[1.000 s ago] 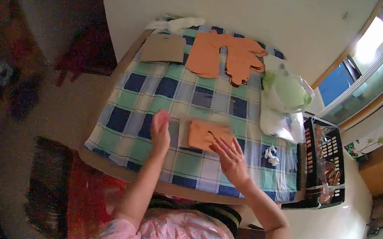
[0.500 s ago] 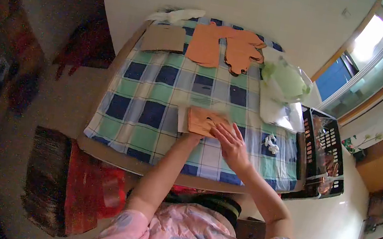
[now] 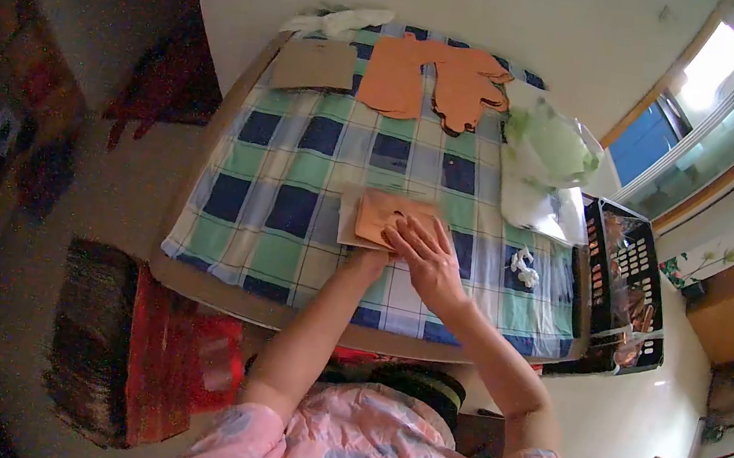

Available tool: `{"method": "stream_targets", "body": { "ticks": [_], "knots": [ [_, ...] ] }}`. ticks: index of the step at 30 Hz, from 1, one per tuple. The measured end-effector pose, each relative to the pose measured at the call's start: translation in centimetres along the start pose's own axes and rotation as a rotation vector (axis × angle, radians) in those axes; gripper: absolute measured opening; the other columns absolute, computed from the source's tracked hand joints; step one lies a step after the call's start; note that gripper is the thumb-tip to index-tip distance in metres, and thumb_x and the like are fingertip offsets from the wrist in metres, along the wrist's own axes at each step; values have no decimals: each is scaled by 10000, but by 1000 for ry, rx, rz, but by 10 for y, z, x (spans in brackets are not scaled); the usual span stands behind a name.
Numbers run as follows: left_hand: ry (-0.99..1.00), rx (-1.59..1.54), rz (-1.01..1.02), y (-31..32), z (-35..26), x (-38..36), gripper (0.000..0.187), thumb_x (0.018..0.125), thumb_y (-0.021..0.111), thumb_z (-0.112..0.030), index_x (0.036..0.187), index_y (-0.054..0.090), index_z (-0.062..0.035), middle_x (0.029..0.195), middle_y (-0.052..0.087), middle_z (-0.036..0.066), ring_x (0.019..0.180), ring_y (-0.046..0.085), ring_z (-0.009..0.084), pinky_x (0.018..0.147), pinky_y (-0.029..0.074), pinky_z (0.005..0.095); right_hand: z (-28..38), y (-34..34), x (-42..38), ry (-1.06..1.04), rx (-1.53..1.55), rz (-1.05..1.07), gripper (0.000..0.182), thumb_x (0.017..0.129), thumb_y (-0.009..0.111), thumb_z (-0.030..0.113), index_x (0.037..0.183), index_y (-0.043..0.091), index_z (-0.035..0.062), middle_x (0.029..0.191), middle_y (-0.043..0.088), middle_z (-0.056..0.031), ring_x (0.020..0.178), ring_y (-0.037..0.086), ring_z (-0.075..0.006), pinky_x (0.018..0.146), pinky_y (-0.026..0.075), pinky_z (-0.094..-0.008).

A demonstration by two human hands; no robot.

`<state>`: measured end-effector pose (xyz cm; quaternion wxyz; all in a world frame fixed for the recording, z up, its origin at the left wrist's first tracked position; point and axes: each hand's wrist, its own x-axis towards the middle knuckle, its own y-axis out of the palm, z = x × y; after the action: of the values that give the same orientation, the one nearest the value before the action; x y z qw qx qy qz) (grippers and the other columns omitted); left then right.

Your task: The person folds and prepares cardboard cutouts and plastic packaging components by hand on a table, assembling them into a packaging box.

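Observation:
On the checked tablecloth (image 3: 306,185), near the front middle, lies an orange folded piece (image 3: 379,217) with a small dark opening, over a pale sheet (image 3: 347,218). My right hand (image 3: 426,253) rests on the orange piece's right part, fingers stretched out. My left hand (image 3: 371,261) is at its lower edge, with the fingers hidden beneath it. Farther back lie flat orange pieces (image 3: 394,78), a larger orange stack with a wavy edge (image 3: 463,90) and a brown cardboard square (image 3: 315,65).
Clear plastic bags (image 3: 550,148) lie at the back right. A crumpled white thing (image 3: 524,268) sits right of my hands. Beyond the table's right edge stands a black crate (image 3: 622,272). White cloth (image 3: 343,21) lies at the back left.
My right hand has moved slightly left over the orange piece, and its fingers now cover more of the dark opening.

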<state>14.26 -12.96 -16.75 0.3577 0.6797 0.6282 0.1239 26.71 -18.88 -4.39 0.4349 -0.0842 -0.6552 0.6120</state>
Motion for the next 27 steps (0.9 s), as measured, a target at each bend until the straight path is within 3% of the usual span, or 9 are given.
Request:
{"method": "stream_targets", "body": {
  "ticks": [3, 6, 8, 11, 12, 14, 18, 24, 27],
  "knots": [
    [12, 8, 57, 5, -18, -28, 637, 862, 570, -463, 1369, 348, -148, 1319, 485, 53, 1091, 558, 204, 818, 549, 358, 1, 7, 2, 31, 41, -1, 608, 745, 569, -18, 1316, 496, 175, 1317, 513, -79, 1302, 402, -237, 1091, 245, -506],
    [-55, 25, 7, 4, -6, -12, 307, 922, 500, -391, 1189, 492, -239, 1054, 596, -31, 806, 576, 94, 553, 469, 260, 1, 10, 4, 41, 54, -30, 578, 747, 576, 35, 1304, 502, 171, 1304, 511, -99, 1280, 409, -274, 1081, 253, -511],
    [-43, 25, 111, -4, -3, -12, 305, 922, 509, -361, 1187, 495, -211, 1042, 596, -22, 799, 579, 91, 569, 474, 264, 7, 6, 6, 29, 35, -100, 518, 756, 563, 110, 1270, 519, 161, 1297, 499, -120, 1242, 424, -321, 1059, 270, -523],
    [86, 4, 149, 0, -5, -25, 276, 922, 518, -308, 1165, 505, -176, 992, 599, -15, 783, 582, 88, 569, 475, 261, 4, 3, 0, -46, -52, -100, 367, 665, 665, 91, 1029, 620, 106, 1006, 577, -76, 990, 534, -268, 867, 408, -434],
    [144, -4, 145, 5, -7, -33, 262, 923, 520, -289, 1154, 509, -166, 970, 601, -14, 777, 582, 87, 565, 474, 258, 2, 5, -1, -54, -35, -121, 341, 649, 667, 100, 986, 617, 102, 970, 566, -70, 953, 530, -262, 833, 406, -422],
    [37, -128, 77, 19, -17, -47, 242, 918, 526, -268, 1129, 525, -150, 923, 603, -13, 768, 581, 86, 552, 469, 257, -6, 11, 3, -78, -4, -171, 291, 616, 672, 117, 900, 613, 93, 900, 545, -58, 879, 524, -251, 766, 402, -396],
    [-90, -219, -31, 17, -15, -45, 232, 890, 552, -231, 1092, 547, -120, 851, 604, 3, 726, 585, 111, 561, 498, 287, -13, 13, 7, -69, -3, -113, 341, 601, 668, 141, 930, 606, 77, 919, 551, -67, 897, 524, -262, 782, 404, -392],
    [-159, -30, 66, -13, 19, -22, 245, 860, 579, -212, 1080, 562, -107, 912, 625, 27, 750, 626, 155, 623, 555, 365, -12, 21, 9, -58, -27, -75, 424, 590, 693, 175, 977, 562, 65, 936, 546, -78, 928, 521, -277, 802, 408, -391],
    [-39, 23, -71, 26, -19, -67, 257, 852, 593, -231, 1062, 570, -84, 917, 634, 39, 784, 641, 160, 620, 559, 351, -8, 23, 12, -23, -89, 3, 452, 577, 719, 195, 972, 541, 66, 924, 539, -91, 938, 520, -289, 816, 415, -386]
  ]
}}
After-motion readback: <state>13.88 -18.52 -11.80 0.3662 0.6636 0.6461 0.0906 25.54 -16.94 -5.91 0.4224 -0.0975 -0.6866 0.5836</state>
